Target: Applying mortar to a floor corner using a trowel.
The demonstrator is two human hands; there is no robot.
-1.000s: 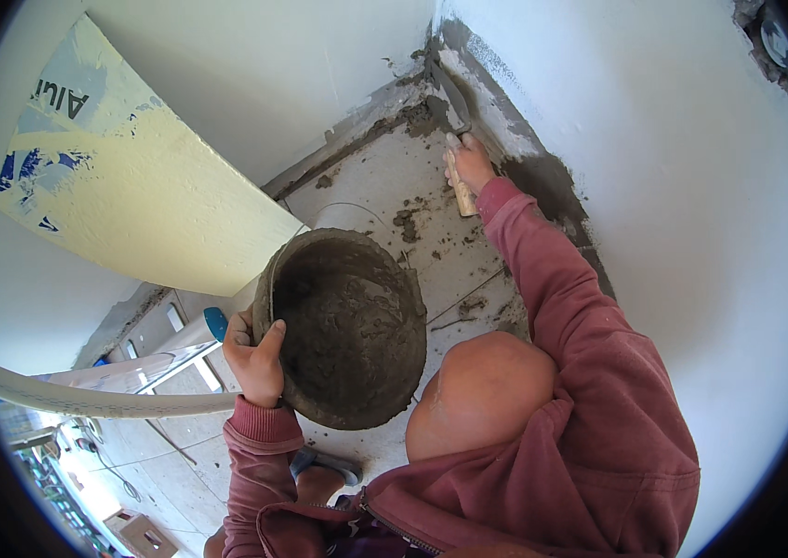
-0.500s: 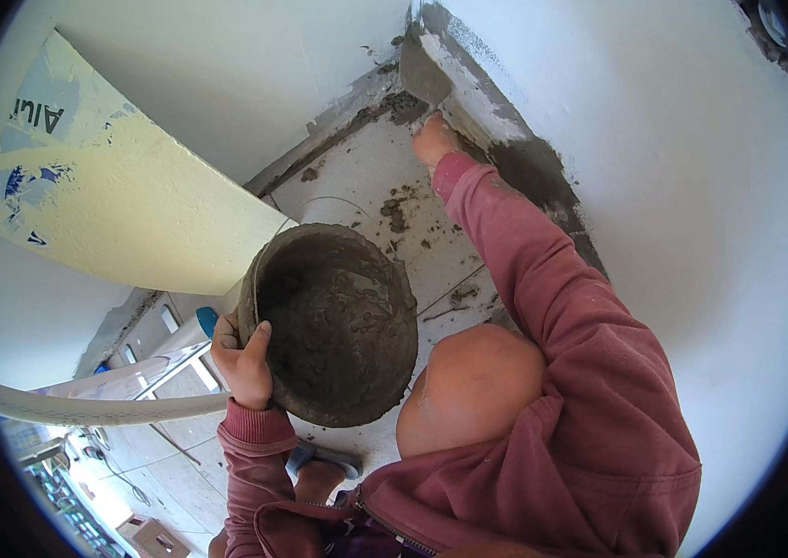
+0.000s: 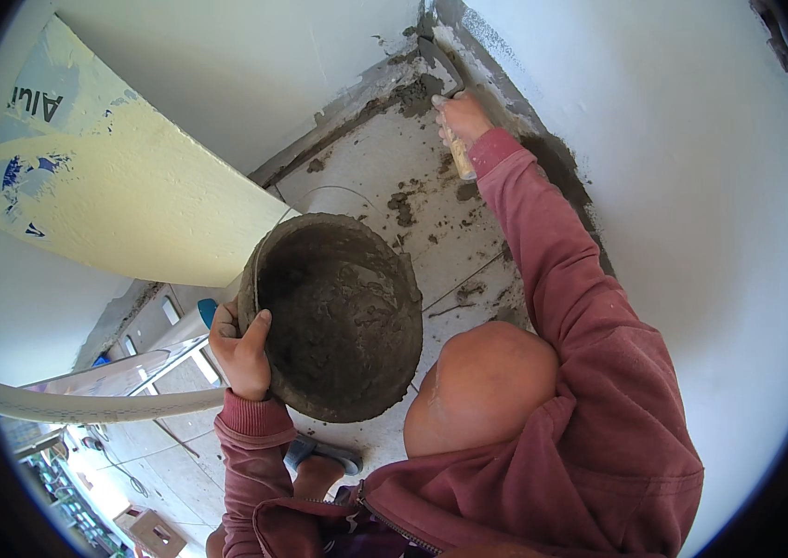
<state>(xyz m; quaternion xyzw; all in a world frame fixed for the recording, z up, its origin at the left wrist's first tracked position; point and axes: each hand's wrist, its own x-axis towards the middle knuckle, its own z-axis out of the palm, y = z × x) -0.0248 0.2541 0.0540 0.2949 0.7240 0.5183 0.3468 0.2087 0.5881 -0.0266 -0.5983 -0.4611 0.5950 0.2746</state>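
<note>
- White walls (image 3: 691,205) meet in a corner (image 3: 425,20) above mortar-spattered floor tiles (image 3: 343,167).
- Right hand (image 3: 466,118) grips a trowel (image 3: 461,160) close to that corner.
- Left hand (image 3: 241,355) clasps the mortar-coated bucket (image 3: 405,279) at its edge; spattered tiles separate it from both walls.

The round, mortar-caked bucket (image 3: 410,307) was at the frame's centre, wet grey mortar (image 3: 338,325) inside it, the left hand (image 3: 240,352) at its left rim. The curved pale-yellow sheet (image 3: 124,177) stood upper left; upper centre, the wooden-handled metal trowel (image 3: 461,160) was in the right hand (image 3: 463,118).
</note>
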